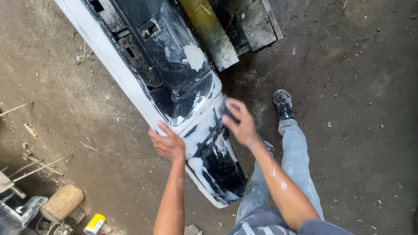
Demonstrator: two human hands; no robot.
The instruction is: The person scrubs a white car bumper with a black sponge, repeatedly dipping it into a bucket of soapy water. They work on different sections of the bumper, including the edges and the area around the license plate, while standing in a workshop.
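Observation:
A long car bumper (174, 74), black with white patches and a white edge, runs from the upper left down to the lower middle. My left hand (167, 142) grips its white left edge near the lower end. My right hand (238, 122) is blurred over the bumper's right side, fingers curled on a small dark piece I cannot make out, pressed against the wet white-streaked surface (209, 143).
Wooden planks (257, 19) and a yellowish beam (209, 30) lie under the bumper's upper part. My leg in pale jeans (298, 165) and dark shoe (283, 103) stand on the dirt floor. A wood block (63, 202), yellow can (95, 224) and scraps sit at lower left.

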